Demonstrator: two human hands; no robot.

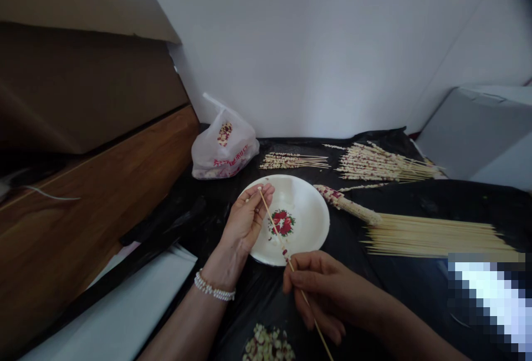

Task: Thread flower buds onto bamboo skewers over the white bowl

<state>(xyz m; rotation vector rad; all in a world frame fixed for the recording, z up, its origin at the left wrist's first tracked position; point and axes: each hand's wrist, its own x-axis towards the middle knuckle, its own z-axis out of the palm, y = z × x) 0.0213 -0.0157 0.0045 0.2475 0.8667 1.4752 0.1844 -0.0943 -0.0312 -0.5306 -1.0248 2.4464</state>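
My right hand point(318, 289) is closed around a thin bamboo skewer point(274, 224), its thumb and fingers below a few dark red and pale corn kernels threaded on it. The skewer slants up and left over a white bowl point(318, 219) with a red flower print. At the skewer's upper tip, my left hand point(247, 217) pinches a small pale corn kernel point(260, 188) between thumb and fingers. A beaded bracelet circles the left wrist. Loose kernels point(269, 345) lie in a pile nearest me.
A partly stripped corn cob point(353, 207) lies right of the bowl, by a bundle of bare skewers point(432, 234). Behind are threaded skewers in a small group point(286, 161) and a large pile point(369, 162). A white plastic bag point(226, 153) stands back left. Black plastic sheeting point(178, 206) covers the surface.
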